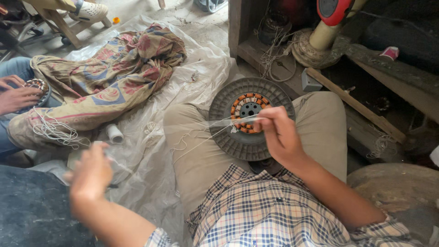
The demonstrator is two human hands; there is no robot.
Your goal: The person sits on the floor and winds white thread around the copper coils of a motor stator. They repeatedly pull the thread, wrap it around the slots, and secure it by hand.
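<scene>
Head view | plastic sheet [201, 68] on concrete floor | right hand [277, 132] pinches thread [201, 139] | left hand [91, 176] blurred, grip unclear

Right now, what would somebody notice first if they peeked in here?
Probably the grey round disc on the person's lap, with its ring of orange-copper coils in the middle. The right hand pinches white thread at the coils, and the blurred left hand is out to the side over the plastic sheet. At far left, the patterned cloth lies beside another person's hand.
</scene>
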